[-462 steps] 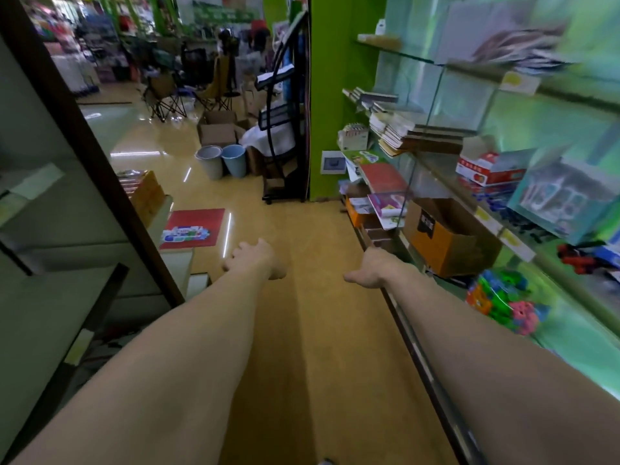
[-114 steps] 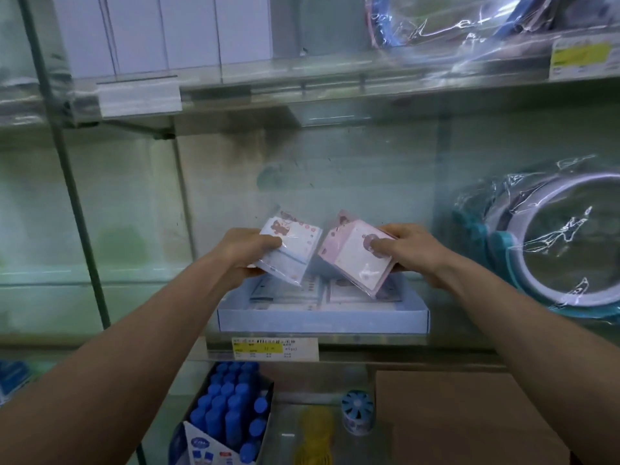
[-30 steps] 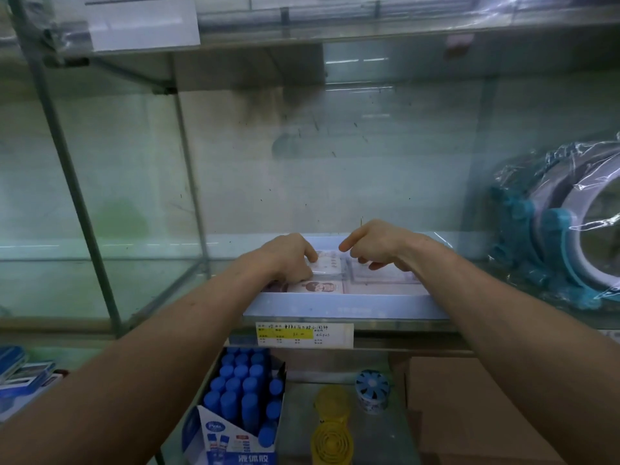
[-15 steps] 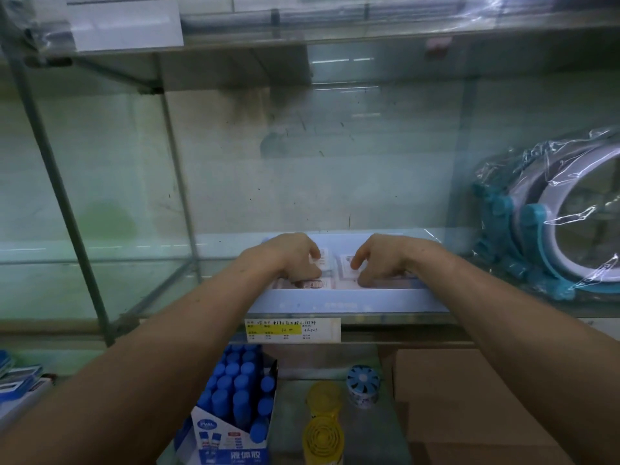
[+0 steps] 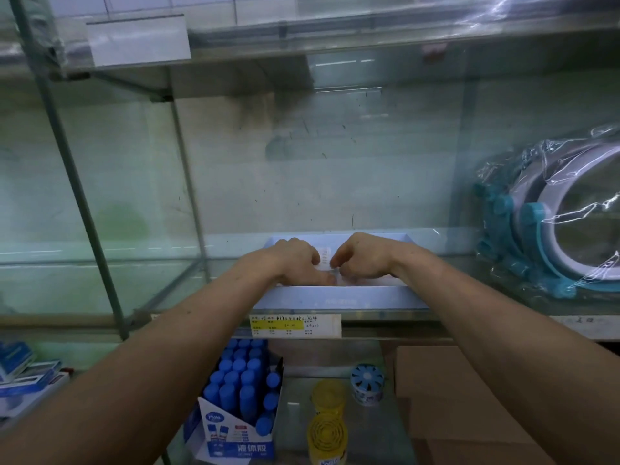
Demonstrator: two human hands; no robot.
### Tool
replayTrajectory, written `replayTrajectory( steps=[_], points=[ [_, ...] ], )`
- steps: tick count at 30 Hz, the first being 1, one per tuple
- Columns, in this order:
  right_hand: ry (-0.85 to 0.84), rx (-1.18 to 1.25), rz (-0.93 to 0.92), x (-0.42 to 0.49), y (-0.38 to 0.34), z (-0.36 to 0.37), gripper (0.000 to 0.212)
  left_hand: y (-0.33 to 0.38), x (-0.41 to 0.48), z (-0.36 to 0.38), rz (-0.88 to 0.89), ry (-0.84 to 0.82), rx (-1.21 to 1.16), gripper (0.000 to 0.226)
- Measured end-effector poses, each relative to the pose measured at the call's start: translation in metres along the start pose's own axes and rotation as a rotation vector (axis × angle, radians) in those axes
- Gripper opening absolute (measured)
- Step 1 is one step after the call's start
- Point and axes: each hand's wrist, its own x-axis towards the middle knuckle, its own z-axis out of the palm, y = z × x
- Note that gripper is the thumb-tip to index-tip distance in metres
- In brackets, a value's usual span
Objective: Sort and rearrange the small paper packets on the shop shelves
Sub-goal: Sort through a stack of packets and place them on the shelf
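Both hands have drawn together inside the shallow pale-blue cardboard tray (image 5: 339, 294) — left hand (image 5: 295, 261) and right hand (image 5: 360, 258) now curled, fingertips pinching 1 small white paper packet (image 5: 324, 260) between them — probably squaring the stack.

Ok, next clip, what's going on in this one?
A person is working at a glass shop shelf. Both hands are inside a shallow pale blue tray at the shelf's front edge: the left hand and right hand are close together, fingers curled down onto the small paper packets lying in the tray. Only a sliver of packet shows between the hands, so whether either hand actually grips one is unclear. Nothing is lifted out.
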Motion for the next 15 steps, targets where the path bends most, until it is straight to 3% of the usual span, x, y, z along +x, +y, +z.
replayTrajectory(
  steps=[4,8,12,15],
  points=[
    [0.011,-0.096,0.006,-0.005,0.004,-0.008,0.044,0.002,0.001,-0.002,0.012,0.086,0.018,0.048],
    [-0.054,-0.282,0.046,-0.013,0.011,-0.007,0.04,0.004,-0.001,-0.002,0.008,0.013,0.067,0.04],
    [-0.073,-0.238,0.031,-0.022,0.017,-0.007,0.043,0.007,-0.003,-0.004,-0.034,-0.019,-0.005,0.035],
    [0.012,-0.194,0.005,-0.027,0.016,-0.009,0.044,0.012,-0.009,-0.008,-0.069,0.039,-0.158,0.033]
  ],
)
